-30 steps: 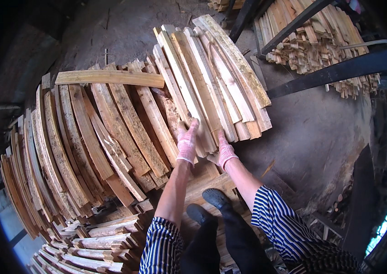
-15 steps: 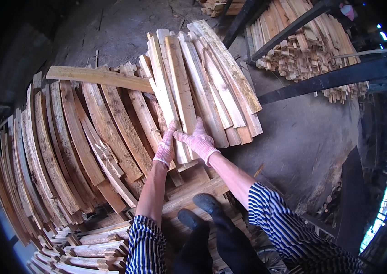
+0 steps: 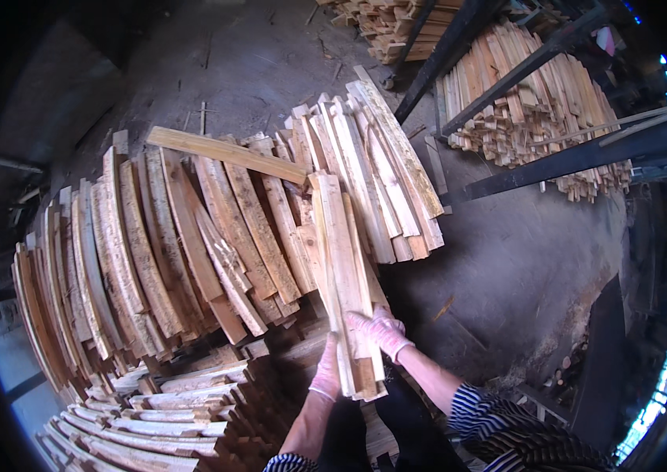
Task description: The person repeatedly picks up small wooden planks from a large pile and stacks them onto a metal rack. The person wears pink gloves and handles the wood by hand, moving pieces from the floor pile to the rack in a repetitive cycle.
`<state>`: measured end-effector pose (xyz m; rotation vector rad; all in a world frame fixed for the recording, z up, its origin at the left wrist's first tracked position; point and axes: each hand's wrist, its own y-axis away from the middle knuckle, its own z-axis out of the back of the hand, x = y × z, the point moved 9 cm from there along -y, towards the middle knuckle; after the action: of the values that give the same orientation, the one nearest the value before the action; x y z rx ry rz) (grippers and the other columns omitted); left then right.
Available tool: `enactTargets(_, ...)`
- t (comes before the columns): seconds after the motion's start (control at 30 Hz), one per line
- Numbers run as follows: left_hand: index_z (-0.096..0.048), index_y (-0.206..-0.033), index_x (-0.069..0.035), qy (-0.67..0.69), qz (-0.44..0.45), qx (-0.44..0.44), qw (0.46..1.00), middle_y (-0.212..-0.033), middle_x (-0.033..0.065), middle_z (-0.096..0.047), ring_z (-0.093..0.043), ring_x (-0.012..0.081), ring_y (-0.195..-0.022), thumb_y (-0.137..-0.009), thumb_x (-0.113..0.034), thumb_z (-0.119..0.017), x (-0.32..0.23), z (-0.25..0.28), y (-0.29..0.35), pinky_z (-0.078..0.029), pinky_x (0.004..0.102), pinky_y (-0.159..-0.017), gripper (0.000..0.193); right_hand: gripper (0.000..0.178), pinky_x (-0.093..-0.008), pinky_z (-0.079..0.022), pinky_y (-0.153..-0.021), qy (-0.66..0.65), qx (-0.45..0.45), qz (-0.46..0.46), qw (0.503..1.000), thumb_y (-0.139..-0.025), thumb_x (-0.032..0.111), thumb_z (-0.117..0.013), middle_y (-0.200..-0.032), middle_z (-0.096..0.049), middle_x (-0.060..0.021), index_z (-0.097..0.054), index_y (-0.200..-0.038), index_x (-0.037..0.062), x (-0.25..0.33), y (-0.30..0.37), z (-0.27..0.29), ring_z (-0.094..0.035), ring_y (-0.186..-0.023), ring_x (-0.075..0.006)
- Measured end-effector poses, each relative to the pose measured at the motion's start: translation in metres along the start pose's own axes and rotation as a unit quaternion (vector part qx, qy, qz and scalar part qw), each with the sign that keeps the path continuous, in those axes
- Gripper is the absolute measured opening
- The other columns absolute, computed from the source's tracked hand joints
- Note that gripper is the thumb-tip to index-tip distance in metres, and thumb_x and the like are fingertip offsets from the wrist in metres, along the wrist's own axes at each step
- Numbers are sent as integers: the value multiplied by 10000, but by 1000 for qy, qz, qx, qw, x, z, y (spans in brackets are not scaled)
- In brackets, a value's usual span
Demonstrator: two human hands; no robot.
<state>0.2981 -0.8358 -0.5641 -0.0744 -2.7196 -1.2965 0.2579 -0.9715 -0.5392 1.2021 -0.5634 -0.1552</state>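
A small bundle of long wooden boards (image 3: 339,263) is gripped between my two gloved hands, its near end close to my legs and its far end over the big board stack. My left hand (image 3: 326,370), in a pinkish glove, is closed along the bundle's left edge near the bottom. Round its right side, a little higher up, my right hand (image 3: 383,333) is closed, thumb lying over the top. Part of the fingers is hidden under the wood. Rough boards (image 3: 184,236) lie side by side to the left, with paler boards (image 3: 384,173) just beyond the bundle.
A single board (image 3: 227,151) lies crosswise over the stack. At the lower left are more stacked boards (image 3: 184,413). Dark metal bars (image 3: 569,161) cross at the right, before another wood pile (image 3: 530,94). A dark sheet (image 3: 602,366) leans at the lower right.
Both hands have drawn the bundle off the stack and back toward my body. The view has shifted, so the stack now sits farther right and lower.
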Motion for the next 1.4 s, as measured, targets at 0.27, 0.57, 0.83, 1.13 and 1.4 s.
enactTargets(0.27, -539, -1386, -48, -176, -39, -53, 982, -1224, 119, -648, -642, 244, -1060, -872, -595, -718, -19, -52, 27, -548, 398, -927, 771, 413, -317, -524, -895, -354, 154, 70, 920, -898, 329, -769, -1067, -739, -96, -717, -1130, -9, 29, 11, 2, -687, -976, -190)
enactTargets(0.57, -413, -1417, -22, -351, -268, 17, 897, -1254, 89, -608, -594, 197, -1129, -729, -360, -914, 26, -103, 238, -514, 347, -971, 915, 391, -357, -530, -991, -361, 261, 153, 882, -1000, 239, -624, -1296, -646, -131, -602, -1304, -6, -6, 172, 6, -647, -1146, -205)
enactTargets(0.83, -264, -1492, -7, -407, -448, -129, 785, -1327, 149, -560, -553, 250, -1234, -601, -349, -990, 18, -168, 380, -447, 408, -1087, 1199, 269, -339, -422, -567, -41, 60, 472, 879, -820, -21, -524, -597, -515, -56, -496, -574, 84, 140, 248, -24, -482, -546, -152)
enactTargets(1.13, -275, -1506, 77, -295, -730, -212, 579, -1459, 203, -462, -430, 271, -1365, -646, -369, -956, -52, -257, 674, -331, 387, -1167, 1183, 524, -327, -589, -808, -37, 420, 447, 789, -820, 188, -839, -1083, -704, -85, -585, -1255, 44, 223, 548, -110, -687, -943, -184)
enactTargets(1.4, -357, -1475, 29, -266, -842, -297, 363, -1306, 160, -582, -590, 206, -1140, -663, -269, -893, 17, -198, 888, -511, 358, -970, 1017, 271, -325, -565, -694, 100, 496, 495, 706, -756, -31, -642, -899, -720, -119, -704, -1018, 2, 221, 736, -228, -679, -757, -219)
